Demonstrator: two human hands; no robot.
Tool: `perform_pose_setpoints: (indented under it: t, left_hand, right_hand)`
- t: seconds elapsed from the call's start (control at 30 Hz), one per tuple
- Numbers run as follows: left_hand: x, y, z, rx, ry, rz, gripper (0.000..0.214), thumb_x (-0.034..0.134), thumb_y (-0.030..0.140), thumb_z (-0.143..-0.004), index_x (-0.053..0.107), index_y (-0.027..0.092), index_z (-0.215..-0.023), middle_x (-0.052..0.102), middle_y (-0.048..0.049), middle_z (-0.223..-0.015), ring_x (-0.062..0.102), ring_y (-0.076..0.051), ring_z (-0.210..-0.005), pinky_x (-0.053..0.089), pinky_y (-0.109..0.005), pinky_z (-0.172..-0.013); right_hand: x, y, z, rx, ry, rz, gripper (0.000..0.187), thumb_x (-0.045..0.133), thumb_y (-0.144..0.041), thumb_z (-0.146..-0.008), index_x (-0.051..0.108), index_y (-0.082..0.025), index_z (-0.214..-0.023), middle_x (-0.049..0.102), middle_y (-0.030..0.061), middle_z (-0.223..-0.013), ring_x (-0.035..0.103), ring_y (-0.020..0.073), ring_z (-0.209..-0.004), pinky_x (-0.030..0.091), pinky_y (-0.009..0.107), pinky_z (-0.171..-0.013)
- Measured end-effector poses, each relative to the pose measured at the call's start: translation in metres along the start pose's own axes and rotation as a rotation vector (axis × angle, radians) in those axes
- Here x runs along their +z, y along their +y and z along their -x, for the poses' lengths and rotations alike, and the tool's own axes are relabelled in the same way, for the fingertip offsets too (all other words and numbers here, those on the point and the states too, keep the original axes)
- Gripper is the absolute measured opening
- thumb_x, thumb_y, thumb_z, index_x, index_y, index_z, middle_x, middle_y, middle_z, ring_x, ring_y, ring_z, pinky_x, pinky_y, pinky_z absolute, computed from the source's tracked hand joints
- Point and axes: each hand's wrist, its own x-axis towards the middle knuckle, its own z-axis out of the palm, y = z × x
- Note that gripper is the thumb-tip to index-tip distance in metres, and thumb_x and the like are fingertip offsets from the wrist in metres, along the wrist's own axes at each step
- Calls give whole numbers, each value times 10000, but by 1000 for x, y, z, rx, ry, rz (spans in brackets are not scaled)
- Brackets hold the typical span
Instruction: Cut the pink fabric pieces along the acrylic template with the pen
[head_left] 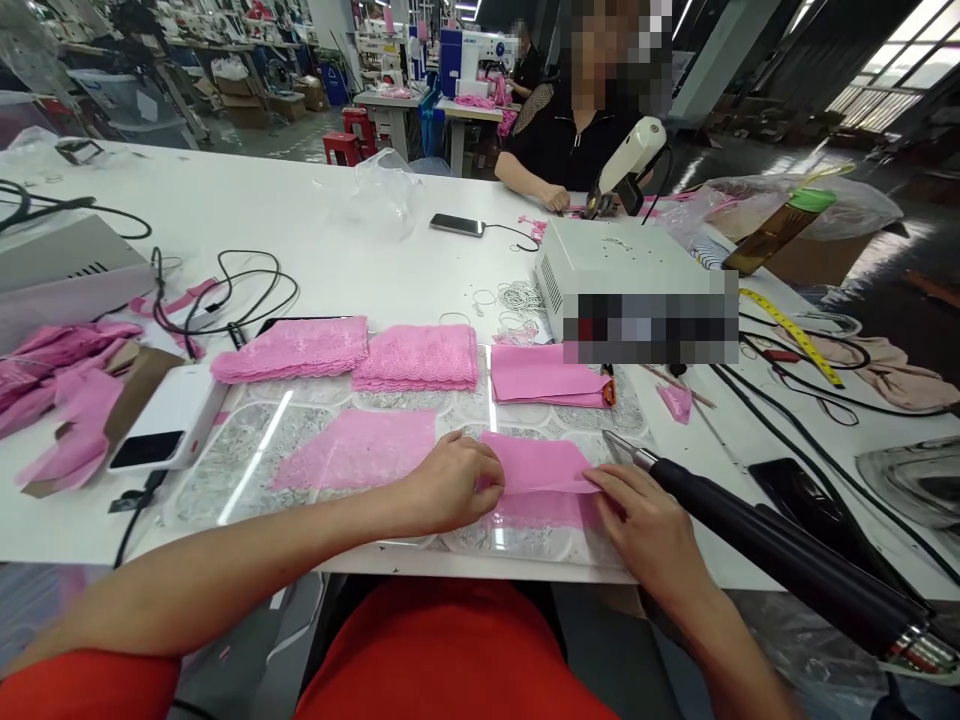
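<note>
Fingers point(484, 475) of my left hand point(450, 485) are curling down and pinching the left edge of a pink fabric piece point(536, 465), while my right hand point(649, 530) is pressing its fingertips, nearly flat and only slightly spread, on the right edge. That piece is lying on a patterned clear mat point(225, 480) at the near edge of the white table point(300, 200). A black-handled tool point(780, 545) is resting just beside my right hand. Two pink lace stacks point(352, 350) and a folded pink stack point(544, 380) are sitting along the mat's far side. Toward the far edge, a crumpled clear plastic bag point(375, 195) is lying; I cannot tell what is in it. A bottle point(780, 230) is leaning near the right edge.
</note>
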Motion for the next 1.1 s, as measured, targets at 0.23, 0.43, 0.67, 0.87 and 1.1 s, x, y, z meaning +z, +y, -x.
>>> perform_pose_setpoints:
  t: [0.23,0.43,0.67,0.87,1.1]
  left_hand:
    - [-14,-4,2,-125,29,384,177,534,168,-843,711,164,-853,725,-68,-960,648,-228,-979,451,-389,-970]
    - [-47,-39,29,-351,196,886,487,337,510,-978,615,112,-1023,695,-146,-1006,698,-211,-865,562,-377,-801]
    - [-75,-74,84,-563,310,1192,660,417,760,-848,611,129,-846,679,-96,-736,678,-211,-706,570,-347,-673]
    - [-76,-78,98,-647,343,1035,383,707,494,-719,654,133,-835,673,-49,-729,633,-167,-623,473,-232,-522]
    - [-71,-83,93,-603,384,727,285,644,287,-685,669,140,-928,678,-29,-752,644,-177,-670,478,-236,-557]
  right_hand:
    - [10,-34,-70,-70,62,-136,259,475,-116,-898,685,-206,-1019,714,44,-970,692,167,-847,566,276,-717]
    - [43,-103,-145,-392,-44,-371,266,478,-101,-891,712,-192,-978,727,59,-956,689,157,-797,567,260,-670]
    - [66,-165,-182,-553,-263,-734,271,489,-122,-895,677,-179,-1082,698,84,-1109,674,168,-947,574,290,-780]
    - [62,-116,-165,-40,-505,-557,149,539,-238,-867,678,-208,-820,674,14,-756,594,131,-643,466,265,-582]
    - [72,-102,-131,119,-624,-402,125,521,-270,-835,616,-191,-817,646,21,-751,564,144,-656,425,285,-607]
